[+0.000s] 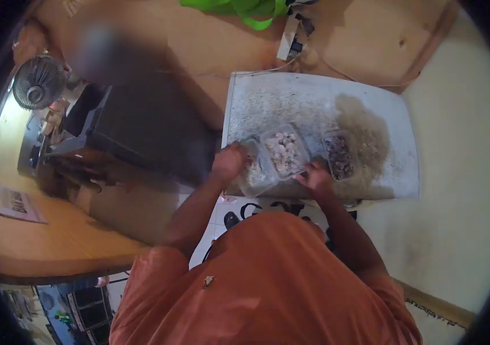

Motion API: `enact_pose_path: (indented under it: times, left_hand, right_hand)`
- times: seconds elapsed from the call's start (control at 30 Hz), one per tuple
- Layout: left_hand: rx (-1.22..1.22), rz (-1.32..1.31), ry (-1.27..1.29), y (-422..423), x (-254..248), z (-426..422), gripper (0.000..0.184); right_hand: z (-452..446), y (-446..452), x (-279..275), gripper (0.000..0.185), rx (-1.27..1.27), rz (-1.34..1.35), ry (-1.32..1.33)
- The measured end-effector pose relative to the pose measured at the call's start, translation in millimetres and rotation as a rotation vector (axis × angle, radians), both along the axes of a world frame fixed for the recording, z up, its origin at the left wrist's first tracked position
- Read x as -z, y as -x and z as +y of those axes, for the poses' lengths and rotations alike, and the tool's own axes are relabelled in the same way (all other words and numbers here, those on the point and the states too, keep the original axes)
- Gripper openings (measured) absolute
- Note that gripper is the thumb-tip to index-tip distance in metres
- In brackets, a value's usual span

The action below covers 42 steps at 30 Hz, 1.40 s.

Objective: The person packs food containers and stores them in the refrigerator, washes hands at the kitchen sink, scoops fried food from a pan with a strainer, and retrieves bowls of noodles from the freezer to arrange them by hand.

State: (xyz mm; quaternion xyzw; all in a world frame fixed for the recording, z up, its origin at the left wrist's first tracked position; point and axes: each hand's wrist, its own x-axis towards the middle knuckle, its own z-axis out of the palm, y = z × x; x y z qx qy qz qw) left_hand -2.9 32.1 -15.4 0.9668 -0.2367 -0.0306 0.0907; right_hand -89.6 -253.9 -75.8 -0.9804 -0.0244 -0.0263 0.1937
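Note:
Three clear plastic containers sit on a stained white surface. My left hand (pixel 230 160) is closed on the rim of the left container (pixel 258 172), which holds pale bits. The middle container (pixel 284 150) holds pinkish-white pieces and overlaps the left one. At its lower right corner is my right hand (pixel 316 176), with its fingers bent against the edge; whether they grip it is hard to tell. The right container (pixel 339 154), with dark pieces inside, stands on its own, just above and right of my right hand.
The white surface (pixel 279 95) has a wet brown patch on its right. A power strip (pixel 286 43) with cables and a green bag (pixel 251 8) lie beyond it. To the left are a dark box-like object (pixel 147 126) and a fan (pixel 39 82). A pale wall stands right.

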Motion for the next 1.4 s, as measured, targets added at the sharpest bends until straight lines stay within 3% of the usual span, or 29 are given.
enact_pose_path:
  times: [0.13,0.2,0.23,0.3,0.4,0.53,0.6,0.73,0.8,0.93,1.0,1.13,1.2,1.4]
  left_hand:
    - [0.136,-0.115,0.2,-13,-7,-31,0.022]
    - [0.337,-0.121,0.406,-24,-4,-62,0.022]
    - [0.337,-0.121,0.41,-25,-6,-77,0.022]
    - [0.204,0.132,0.35,-29,-11,-102,0.026]
    - [0.188,0.154,0.187,-37,-9,-120,0.027]
    - [0.181,0.177,0.106,-45,13,-133,0.027]
    - [0.076,0.275,0.292,-45,18,-132,0.025]
    - [0.09,0.303,0.451,-58,19,-114,0.027]
    - [0.149,0.52,0.603,-65,28,-106,0.029]
    - [0.129,0.415,0.544,-54,21,-114,0.03]
    - [0.234,0.25,0.311,-46,16,-119,0.029]
    - [0.248,0.084,0.237,-34,35,-130,0.028]
    - [0.242,-0.083,0.23,-24,39,-133,0.026]
    - [0.196,0.002,0.368,-23,38,-131,0.015]
  right_hand:
    - [1,3,-1,0.057,0.03,0.069,-0.029]
    - [-1,1,9,0.06,0.001,-0.009,0.016]
    - [0,1,1,0.06,0.002,-0.009,0.021]
    - [0,-1,-14,0.059,-0.008,0.164,0.003]
    - [-5,3,-7,0.073,-0.065,0.02,-0.104]
    - [-4,4,-6,0.075,-0.05,0.01,-0.085]
    - [-3,6,-11,0.064,-0.001,0.063,-0.167]
    - [-2,4,-2,0.061,0.027,0.047,-0.21]
    - [0,4,-6,0.058,0.03,0.012,-0.107]
    - [-3,2,5,0.059,0.012,-0.036,-0.105]
    - [-3,0,-1,0.059,-0.019,-0.005,-0.108]
    - [0,4,-8,0.058,-0.003,0.033,-0.129]
    - [-1,3,-3,0.057,-0.063,-0.096,-0.103]
    - [5,2,-14,0.051,0.002,-0.055,-0.057]
